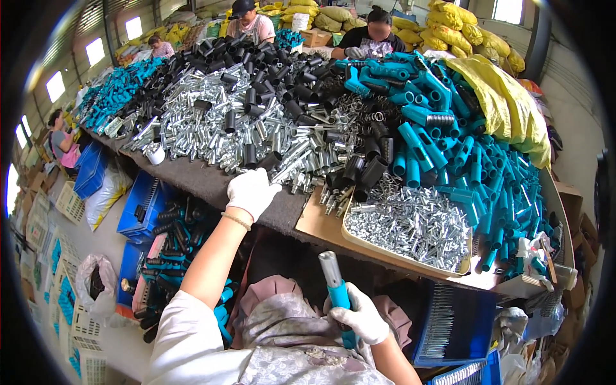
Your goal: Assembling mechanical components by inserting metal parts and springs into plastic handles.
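My left hand (252, 192), in a white glove, reaches to the near edge of the heap, thumb apart from the fingers, touching or just short of a black sleeve (268, 162) and silver metal tubes (301, 160). Its fingertips are partly hidden by the hand itself. My right hand (364, 317), also gloved, is closed around a teal tool handle (339, 296) in front of my lap. A silver metal tube (330, 268) sticks up out of that handle's top end.
Teal housings (443, 154) heap up at the right beside a tray of small metal pins (410, 224). A yellow sack (507, 102) drapes over them. Blue crates (138, 205) with black and teal parts stand lower left; another blue crate (449, 321) sits lower right. Several people work across and left.
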